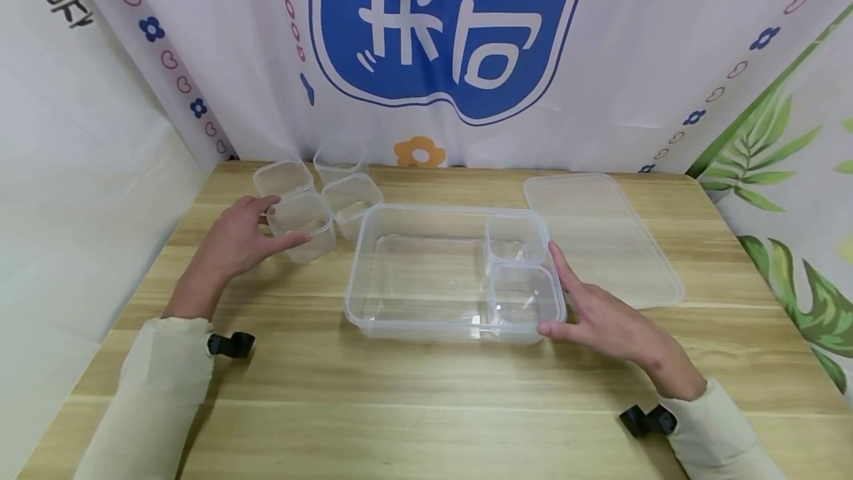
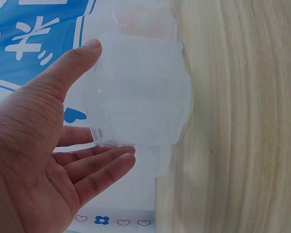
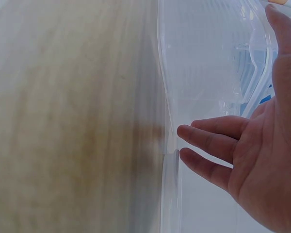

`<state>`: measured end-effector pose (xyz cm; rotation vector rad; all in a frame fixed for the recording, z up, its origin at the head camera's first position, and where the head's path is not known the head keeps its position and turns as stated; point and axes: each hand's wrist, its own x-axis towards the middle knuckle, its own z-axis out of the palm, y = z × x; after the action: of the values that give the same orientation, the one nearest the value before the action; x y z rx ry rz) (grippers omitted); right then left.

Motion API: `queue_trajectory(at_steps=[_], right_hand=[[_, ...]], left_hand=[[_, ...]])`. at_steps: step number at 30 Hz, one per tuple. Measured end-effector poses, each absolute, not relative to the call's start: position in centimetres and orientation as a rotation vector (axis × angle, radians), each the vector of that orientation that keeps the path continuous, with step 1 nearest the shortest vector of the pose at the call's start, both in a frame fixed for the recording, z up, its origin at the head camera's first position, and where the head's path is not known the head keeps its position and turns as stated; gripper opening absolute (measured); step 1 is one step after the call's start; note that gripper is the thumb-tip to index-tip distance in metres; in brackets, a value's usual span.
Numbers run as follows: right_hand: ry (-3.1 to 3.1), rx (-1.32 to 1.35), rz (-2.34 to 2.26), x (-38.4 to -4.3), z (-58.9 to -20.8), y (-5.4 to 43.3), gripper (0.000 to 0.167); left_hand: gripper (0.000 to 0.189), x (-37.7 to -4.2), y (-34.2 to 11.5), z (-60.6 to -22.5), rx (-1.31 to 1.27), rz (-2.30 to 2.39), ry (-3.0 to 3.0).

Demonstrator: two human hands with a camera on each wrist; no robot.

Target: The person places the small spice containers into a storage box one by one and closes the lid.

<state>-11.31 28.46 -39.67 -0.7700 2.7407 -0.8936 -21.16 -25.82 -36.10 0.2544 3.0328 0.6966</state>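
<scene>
In the head view my left hand (image 1: pixel 229 243) spreads thumb and fingers around the nearest small clear plastic container (image 1: pixel 313 243) at the left. Its thumb lies over the rim on the near side; in the left wrist view the fingers (image 2: pixel 106 179) extend loosely beside the container wall (image 2: pixel 140 92). A large clear rectangular box (image 1: pixel 426 330) stands mid-table with two small containers inside its right end, the rear one (image 1: pixel 509 228) and the front one (image 1: pixel 523 291). My right hand (image 1: pixel 609 317) rests at the box's right end, thumb at the front corner, fingers along the side.
Behind the left hand's container stand three more small ones: left (image 1: pixel 283 178), back (image 1: pixel 340 158) and right (image 1: pixel 353 206). A flat translucent lid (image 1: pixel 600 235) lies at the right rear of the wooden table (image 1: pixel 426 421). A printed curtain (image 1: pixel 266 58) hangs behind.
</scene>
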Motion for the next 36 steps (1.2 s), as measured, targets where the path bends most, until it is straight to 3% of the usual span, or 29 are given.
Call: queue_trajectory(at_steps=[12,36], right_hand=[[2.742,-0.768,-0.897,-11.3,-39.6,28.5,0.114],[2.734,-0.758,-0.908,-11.2,-39.3,28.4,0.114]], left_hand=[[0.109,-20.7,-26.3,-35.1,0.25,0.657,3.046],[0.091,-18.5,-25.1,-31.0,0.374,0.8,3.219]])
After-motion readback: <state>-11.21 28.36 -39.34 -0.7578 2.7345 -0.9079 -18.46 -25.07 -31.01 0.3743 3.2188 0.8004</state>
